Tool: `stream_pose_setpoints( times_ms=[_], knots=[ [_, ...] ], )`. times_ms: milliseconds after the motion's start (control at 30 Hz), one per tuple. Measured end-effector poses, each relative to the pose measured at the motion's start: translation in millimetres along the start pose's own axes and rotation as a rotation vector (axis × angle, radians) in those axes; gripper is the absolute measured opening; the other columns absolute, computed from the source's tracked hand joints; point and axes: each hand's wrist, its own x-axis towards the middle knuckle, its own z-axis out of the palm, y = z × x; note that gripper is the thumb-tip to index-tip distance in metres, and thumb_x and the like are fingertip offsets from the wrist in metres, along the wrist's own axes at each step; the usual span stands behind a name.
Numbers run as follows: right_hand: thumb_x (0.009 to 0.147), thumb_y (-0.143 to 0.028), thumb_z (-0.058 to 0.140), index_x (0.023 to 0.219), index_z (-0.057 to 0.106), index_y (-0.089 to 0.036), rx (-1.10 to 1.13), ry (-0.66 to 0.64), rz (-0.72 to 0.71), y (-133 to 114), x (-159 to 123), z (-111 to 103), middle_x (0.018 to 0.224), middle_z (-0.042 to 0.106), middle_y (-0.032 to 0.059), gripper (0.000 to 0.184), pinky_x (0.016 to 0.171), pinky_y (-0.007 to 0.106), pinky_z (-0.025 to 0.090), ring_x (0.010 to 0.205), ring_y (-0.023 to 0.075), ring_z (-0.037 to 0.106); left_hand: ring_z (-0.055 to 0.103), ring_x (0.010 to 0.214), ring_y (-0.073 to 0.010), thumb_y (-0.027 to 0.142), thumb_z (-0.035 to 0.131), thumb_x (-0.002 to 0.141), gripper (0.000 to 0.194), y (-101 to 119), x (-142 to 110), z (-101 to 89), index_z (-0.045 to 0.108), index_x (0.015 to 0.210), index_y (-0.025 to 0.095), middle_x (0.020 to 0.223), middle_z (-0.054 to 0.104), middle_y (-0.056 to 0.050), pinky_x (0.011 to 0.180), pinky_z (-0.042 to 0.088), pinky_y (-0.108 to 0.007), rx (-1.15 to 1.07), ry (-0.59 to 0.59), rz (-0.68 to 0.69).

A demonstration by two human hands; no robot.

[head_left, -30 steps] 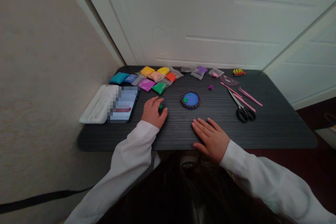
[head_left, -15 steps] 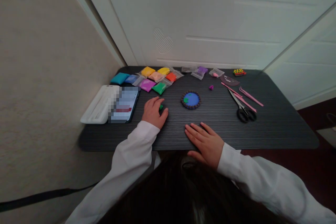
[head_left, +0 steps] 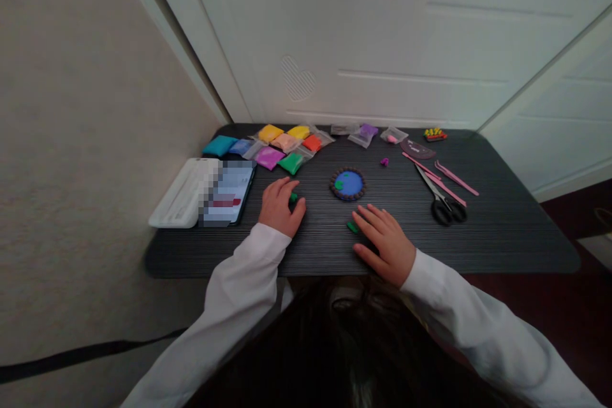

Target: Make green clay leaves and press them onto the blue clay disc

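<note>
Plastic bags (head_left: pixel 285 142) near the table's (head_left: pixel 507 229) far edge hold yellow, peach, red, green and purple clay (head_left: pixel 291 162). The left hand (head_left: pixel 281 206) curls around a green lump (head_left: pixel 293 198); whether it grips, I cannot tell. The right hand (head_left: pixel 388 243) is spread, thumb apart, its fingertips just beside a green strip (head_left: pixel 352 227). Beyond and between both hands lies a brown-rimmed blue disc (head_left: pixel 352 185).

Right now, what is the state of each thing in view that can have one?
Left grip: bent, hold unclear
Green lump: partly hidden by left grip
Right grip: open, palm down
Green strip: on the table beside right grip
Blue disc: flat, green patches on top
Phone: screen lit
White case: open or shut unclear
Scissors: lying flat, blades look closed
Coloured packets: filled
Magenta piece: loose
</note>
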Motion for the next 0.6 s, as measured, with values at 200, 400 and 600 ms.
stream_pose_setpoints(
  times_ms=[200,400,600],
  knots=[
    [0.075,-0.037,0.051,0.099,0.056,-0.017,0.127,0.190,0.064,8,11,9,0.108,0.056,0.0108,0.032,0.089,0.040,0.038,0.103,0.0213,0.049,0.043,0.110,-0.0213,0.027,0.048,0.074,0.032,7,-1,-4.6,0.055,0.103,0.017,0.112,0.053,-0.009,0.096,0.032,-0.039,-0.058,0.020,0.114],
    [0.075,-0.027,0.051,0.084,0.059,-0.019,0.169,0.192,0.037,-1,19,9,0.096,0.060,0.0068,0.014,0.083,0.037,0.040,0.093,0.0189,0.053,0.053,0.092,-0.0188,0.029,0.050,0.074,0.024,35,-11,-3.7,0.061,0.094,0.020,0.091,0.064,-0.005,0.087,0.039,-0.036,-0.249,-0.164,0.274],
    [0.076,-0.023,0.048,0.088,0.055,-0.019,0.240,0.198,0.011,-8,17,4,0.087,0.063,0.0041,0.014,0.079,0.032,0.041,0.085,0.0160,0.055,0.057,0.078,-0.0148,0.032,0.053,0.073,0.025,63,-19,-3.8,0.060,0.094,0.019,0.086,0.065,-0.004,0.073,0.045,-0.028,-0.553,-0.438,0.055]
  ],
)
